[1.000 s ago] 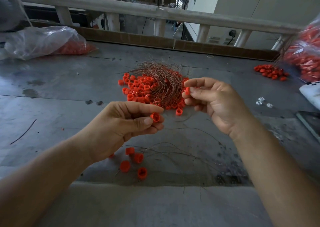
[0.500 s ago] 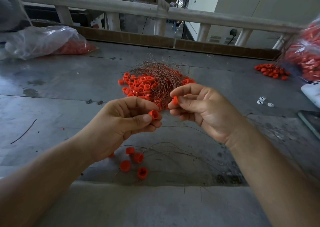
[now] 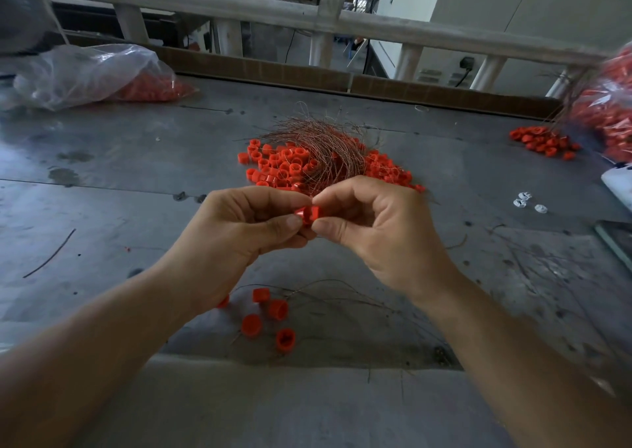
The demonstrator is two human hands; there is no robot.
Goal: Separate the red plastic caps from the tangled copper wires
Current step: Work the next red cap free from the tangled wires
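A tangle of copper wires (image 3: pixel 318 146) lies on a heap of red plastic caps (image 3: pixel 280 169) at the middle of the grey table (image 3: pixel 119 180). In front of the heap my two hands meet above the table. My left hand (image 3: pixel 246 232) pinches a red cap (image 3: pixel 305 215) between thumb and fingers. My right hand (image 3: pixel 379 228) pinches the same spot from the right; whether it holds a second cap is hidden by the fingers. Several loose caps (image 3: pixel 270 321) and thin stray wires (image 3: pixel 342 293) lie on the table below my hands.
A clear plastic bag with red caps (image 3: pixel 95 74) lies at the back left. Another bag of caps (image 3: pixel 608 105) and a small cap pile (image 3: pixel 543 143) sit at the right. Small white parts (image 3: pixel 528 204) lie right of my hands. A railing (image 3: pixel 273 11) borders the far side.
My right hand has moved left and down from the heap with a cap and now touches the cap held in my left hand. My left hand has barely shifted.
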